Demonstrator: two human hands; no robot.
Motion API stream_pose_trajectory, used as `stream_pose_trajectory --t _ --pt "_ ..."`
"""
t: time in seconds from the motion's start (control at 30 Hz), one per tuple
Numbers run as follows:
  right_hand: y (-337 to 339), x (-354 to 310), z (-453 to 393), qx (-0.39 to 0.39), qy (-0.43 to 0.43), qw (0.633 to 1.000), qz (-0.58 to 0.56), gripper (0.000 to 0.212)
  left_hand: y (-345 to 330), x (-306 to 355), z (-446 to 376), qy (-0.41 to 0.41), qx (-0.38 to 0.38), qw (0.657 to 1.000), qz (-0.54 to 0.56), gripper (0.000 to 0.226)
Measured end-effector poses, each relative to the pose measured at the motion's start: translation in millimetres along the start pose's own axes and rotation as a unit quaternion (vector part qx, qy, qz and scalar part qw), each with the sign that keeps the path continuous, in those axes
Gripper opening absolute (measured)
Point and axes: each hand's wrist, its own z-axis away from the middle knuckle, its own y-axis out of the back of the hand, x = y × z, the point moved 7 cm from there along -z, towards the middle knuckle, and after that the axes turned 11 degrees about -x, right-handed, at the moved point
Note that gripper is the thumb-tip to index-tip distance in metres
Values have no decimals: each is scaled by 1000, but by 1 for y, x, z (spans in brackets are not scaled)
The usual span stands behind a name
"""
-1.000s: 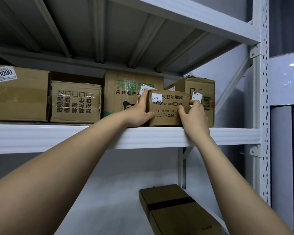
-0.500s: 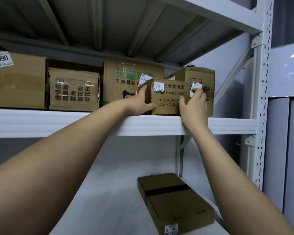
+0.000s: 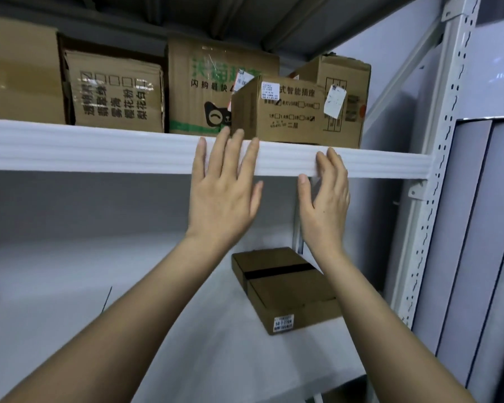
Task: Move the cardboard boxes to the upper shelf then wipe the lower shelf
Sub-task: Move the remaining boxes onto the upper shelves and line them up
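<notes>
Both hands, left hand point(image 3: 221, 196) and right hand point(image 3: 325, 199), are hovering spread and empty; the small box point(image 3: 277, 112) is sitting skewed near the upper shelf point(image 3: 99, 149) edge, risking toppling if bumped.

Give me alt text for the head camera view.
Both hands, the left hand and right hand, are open in front of the upper shelf, holding nothing. A small cardboard box sits there; a flat box lies on the lower shelf.

One head-worn camera looks forward and slightly up, close to the upper shelf's point(image 3: 99, 149) front edge, with the lower shelf point(image 3: 70, 286) beneath in view.
</notes>
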Motion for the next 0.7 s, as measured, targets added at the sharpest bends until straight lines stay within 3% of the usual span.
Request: stream_pose_trajectory --t 0.13,0.23,0.3,0.4,0.5,0.7 --pt "-10 20 40 -17 -18 1000 1 53 -41 23 47 -56 -73 996 21 68" --pt "-30 50 64 -62 -72 995 34 50 -83 39 80 -67 -185 976 91 68" --pt "-48 78 81 -114 -132 983 65 49 -120 49 102 -44 -286 945 152 70" --pt "-75 123 114 -213 -216 948 99 54 -171 59 129 45 -396 876 273 75" --pt "-94 168 141 -299 -289 898 141 62 -215 63 147 164 -488 759 400 79" --pt "-109 242 152 -361 -350 844 188 70 -270 83 164 328 -542 567 526 73"
